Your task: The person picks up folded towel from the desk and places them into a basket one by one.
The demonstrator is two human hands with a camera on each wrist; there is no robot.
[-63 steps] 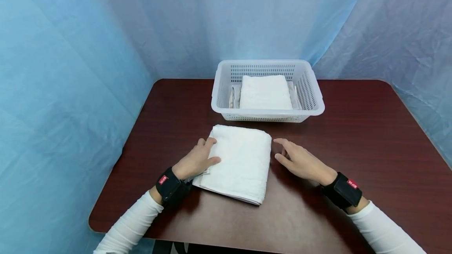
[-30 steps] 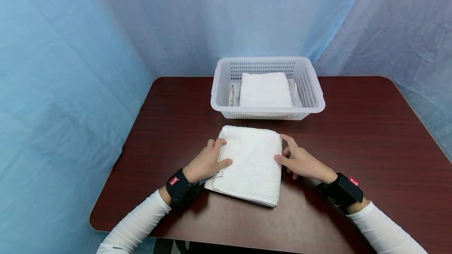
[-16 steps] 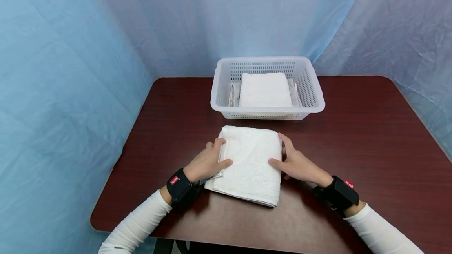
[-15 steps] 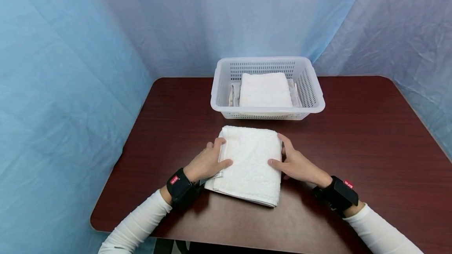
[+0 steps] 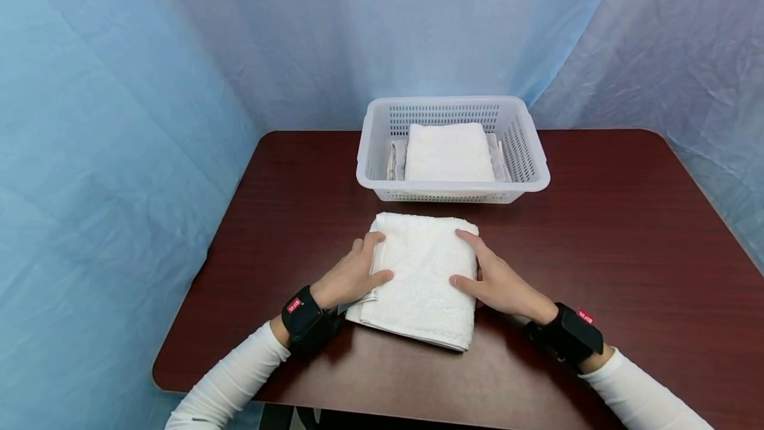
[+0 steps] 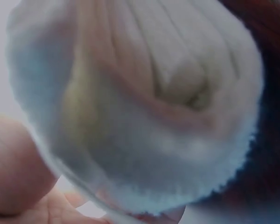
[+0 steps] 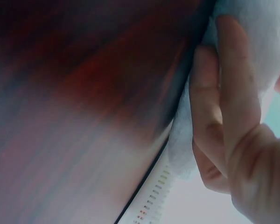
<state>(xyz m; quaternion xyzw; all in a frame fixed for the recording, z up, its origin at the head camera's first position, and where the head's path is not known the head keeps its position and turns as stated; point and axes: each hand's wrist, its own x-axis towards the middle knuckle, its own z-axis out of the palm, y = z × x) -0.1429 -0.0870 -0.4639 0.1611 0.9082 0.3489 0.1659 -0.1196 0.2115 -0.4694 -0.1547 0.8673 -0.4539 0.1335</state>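
A folded white towel (image 5: 424, 284) lies on the table in front of the basket. My left hand (image 5: 349, 275) grips its left edge, thumb on top; in the left wrist view, the rolled layers of the towel (image 6: 168, 149) fill the space beside the fingers. At the opposite edge, my right hand (image 5: 504, 281) holds the towel with thumb and index finger on its upper face. In the right wrist view, the other fingers (image 7: 205, 102) bend along the towel's side and underside. A small tag hangs near the left wrist.
A white plastic basket (image 5: 453, 194) stands behind the towel, holding another folded white towel (image 5: 449, 154) with greyish cloths beneath it. The dark red-brown table (image 5: 621, 231) extends to both sides. Blue sheeting (image 5: 298, 38) hangs behind and to the left.
The towel has shifted to the right, with the left hand on it. My right hand has gone from beside the towel to holding its right edge, its thumb and index finger sliding further inward.
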